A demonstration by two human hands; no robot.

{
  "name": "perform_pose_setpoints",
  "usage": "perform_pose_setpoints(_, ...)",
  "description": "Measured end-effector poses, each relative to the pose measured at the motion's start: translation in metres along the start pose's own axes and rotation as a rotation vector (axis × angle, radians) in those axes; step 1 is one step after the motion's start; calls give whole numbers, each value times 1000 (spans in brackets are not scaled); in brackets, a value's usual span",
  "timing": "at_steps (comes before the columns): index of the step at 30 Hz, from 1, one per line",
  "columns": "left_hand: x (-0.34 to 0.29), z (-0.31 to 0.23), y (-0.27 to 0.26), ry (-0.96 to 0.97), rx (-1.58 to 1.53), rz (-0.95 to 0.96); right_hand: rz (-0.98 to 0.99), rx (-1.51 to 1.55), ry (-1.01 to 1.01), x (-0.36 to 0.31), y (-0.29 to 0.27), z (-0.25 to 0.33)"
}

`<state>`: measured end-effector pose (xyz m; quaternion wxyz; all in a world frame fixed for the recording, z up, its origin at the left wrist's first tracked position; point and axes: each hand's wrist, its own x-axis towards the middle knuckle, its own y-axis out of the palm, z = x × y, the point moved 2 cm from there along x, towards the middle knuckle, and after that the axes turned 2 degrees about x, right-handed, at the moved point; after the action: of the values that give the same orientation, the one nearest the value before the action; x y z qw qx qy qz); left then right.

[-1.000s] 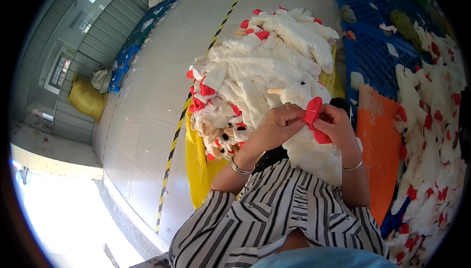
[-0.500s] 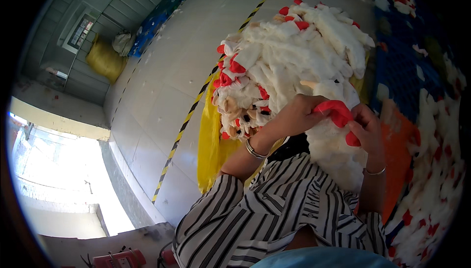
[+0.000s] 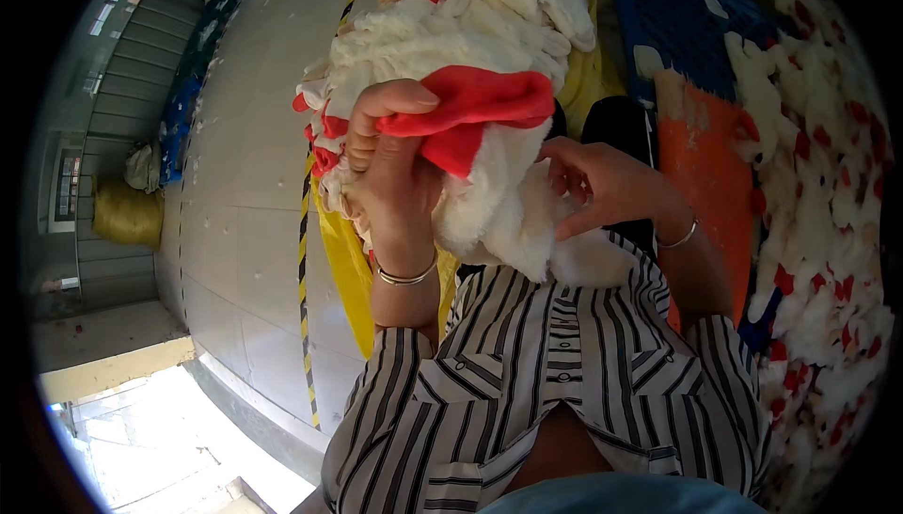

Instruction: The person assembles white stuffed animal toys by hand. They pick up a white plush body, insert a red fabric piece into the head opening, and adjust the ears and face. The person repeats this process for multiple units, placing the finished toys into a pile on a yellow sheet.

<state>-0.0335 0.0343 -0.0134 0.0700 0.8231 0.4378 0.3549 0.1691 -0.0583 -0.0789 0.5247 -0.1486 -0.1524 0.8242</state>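
My left hand (image 3: 400, 171) is closed on a plush skin (image 3: 503, 189) of white fur with a red fabric part (image 3: 470, 105), raised in front of my chest. Its thumb presses on the red fabric, and the white fur hangs below. Beside the fur's right edge is my right hand (image 3: 611, 185), with fingers curled and the thumb apart from them. A tuft of white stuffing (image 3: 593, 260) lies against my striped shirt, just under that hand. Whether the right fingertips touch the fur is hard to make out.
A heap of white plush skins (image 3: 442, 39) with red bits rests on yellow sheeting (image 3: 343, 269) ahead of me. To the right are an orange sheet (image 3: 705, 185), a blue crate-like surface (image 3: 673, 20) and many more white and red pieces (image 3: 828, 260). Striped tape (image 3: 304, 298) crosses the floor.
My hands have separated: the left has lifted the plush skin leftward and up, while the right has let go of the red fabric. The view has shifted to the right.
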Motion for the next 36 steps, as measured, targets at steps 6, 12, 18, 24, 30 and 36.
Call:
perform_pose_setpoints(6, 7, 53, 4, -552, 38, 338, -78, 426, 329, 15, 23, -40)
perform_pose_setpoints(12, -31, 94, -163, -865, 468, -108, -1240, 785, 108, -218, -211, -212)
perform_pose_setpoints(18, -85, 142, -244, -996, 584, -351, -1630, 881, -294, -274, -264, -217)
perform_pose_setpoints(24, -106, 171, -250, -972, 564, -477, -769, 628, 251, -16, -128, -160)
perform_pose_setpoints(30, -129, 168, -238, -1102, 380, -393, -453, 178, 344, 96, -112, -134)
perform_pose_setpoints(36, -150, 158, -193, -1131, 391, -436, -469, 15, 354, 155, -117, -226)
